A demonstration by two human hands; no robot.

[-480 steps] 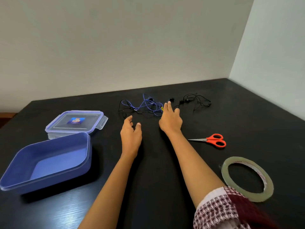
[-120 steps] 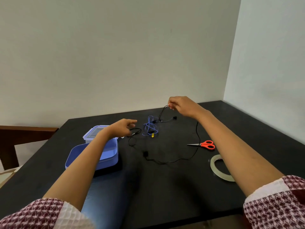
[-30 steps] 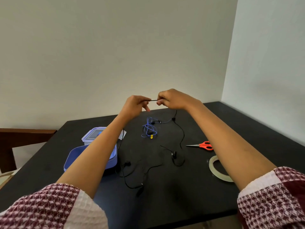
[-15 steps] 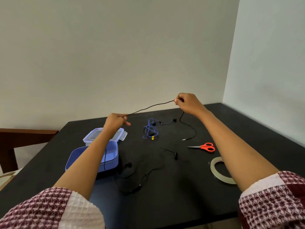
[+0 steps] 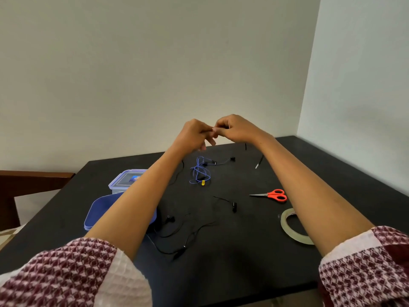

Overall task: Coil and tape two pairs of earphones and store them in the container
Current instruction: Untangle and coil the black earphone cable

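Your black earphones sprawled on the desk, their cord pinched between your left hand and right hand, raised together (blue earphones lay beyond); container sat left, scissors and tape right.

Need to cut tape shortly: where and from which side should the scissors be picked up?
Take the scissors by the red handle loops, coming from the right with the right hand. They lie flat on the table, loops at the right end, closed blades pointing left, so the loops are probably the safest, readiest hold.
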